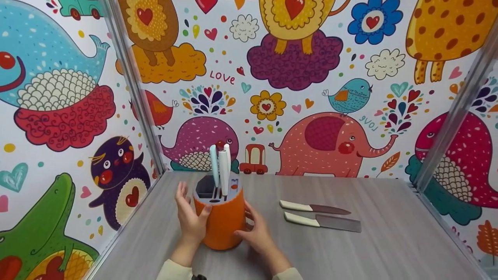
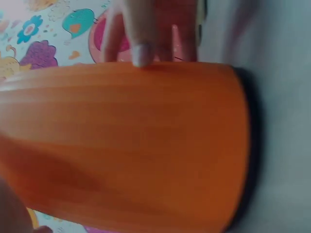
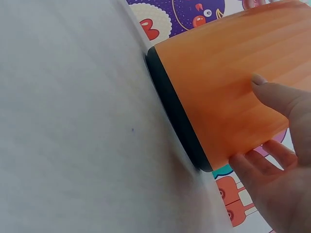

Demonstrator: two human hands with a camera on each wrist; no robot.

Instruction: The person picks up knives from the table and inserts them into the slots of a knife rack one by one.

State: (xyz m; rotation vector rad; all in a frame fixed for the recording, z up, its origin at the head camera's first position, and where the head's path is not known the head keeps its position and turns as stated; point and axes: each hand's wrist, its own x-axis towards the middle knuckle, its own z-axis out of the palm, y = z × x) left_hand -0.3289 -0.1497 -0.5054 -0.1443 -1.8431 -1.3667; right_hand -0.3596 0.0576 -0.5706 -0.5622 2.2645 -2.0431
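Note:
An orange knife block (image 1: pixel 223 223) with a grey slotted top and a dark base stands upright on the table. A pale blue handle (image 1: pixel 214 163) and white handles (image 1: pixel 225 167) stick up from its slots. At its left side is my left hand (image 1: pixel 191 217), fingers pointing up and thumb against the upper front. My right hand (image 1: pixel 256 229) holds the lower right side, thumb on the front and bent fingers around the side, as the right wrist view also shows the hand (image 3: pixel 277 160). The left wrist view shows mostly the block's orange wall (image 2: pixel 126 131).
To the right on the grey table (image 1: pixel 373 260) lie a knife with a pointed blade (image 1: pixel 330 209) and a cleaver (image 1: pixel 338 223), both with cream handles pointing left. Cartoon-printed walls (image 1: pixel 233 50) rise behind and at both sides.

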